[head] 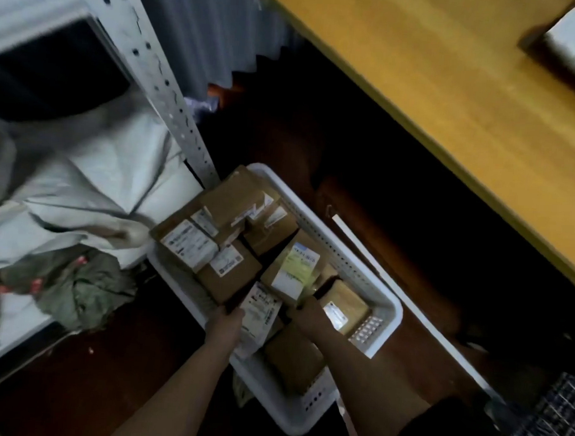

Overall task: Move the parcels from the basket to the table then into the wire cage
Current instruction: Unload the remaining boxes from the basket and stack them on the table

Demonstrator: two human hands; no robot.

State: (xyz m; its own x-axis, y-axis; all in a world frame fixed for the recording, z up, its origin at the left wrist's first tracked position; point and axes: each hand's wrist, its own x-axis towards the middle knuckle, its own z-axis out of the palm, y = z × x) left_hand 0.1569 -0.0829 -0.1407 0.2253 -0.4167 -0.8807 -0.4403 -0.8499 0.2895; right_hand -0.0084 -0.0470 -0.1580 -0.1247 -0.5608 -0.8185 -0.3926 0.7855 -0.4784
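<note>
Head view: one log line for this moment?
stage: pick from basket | left hand: on labelled parcel | right hand: among parcels, grip unclear | table: one parcel

- The basket is sitting on the floor, below and left of the counter.
- Parcels are lying packed inside it.
- A shelf post is standing just behind it, with sacks lying to its left.
- The wire cage is standing to its right.

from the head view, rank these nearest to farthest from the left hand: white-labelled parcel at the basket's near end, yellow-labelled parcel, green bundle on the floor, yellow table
1. White-labelled parcel: right at the left hand, which touches its left edge.
2. Yellow-labelled parcel: mid-basket, up and right of the hand.
3. Green bundle: on the floor, well left of the basket.
4. Yellow table: far upper right.
</note>
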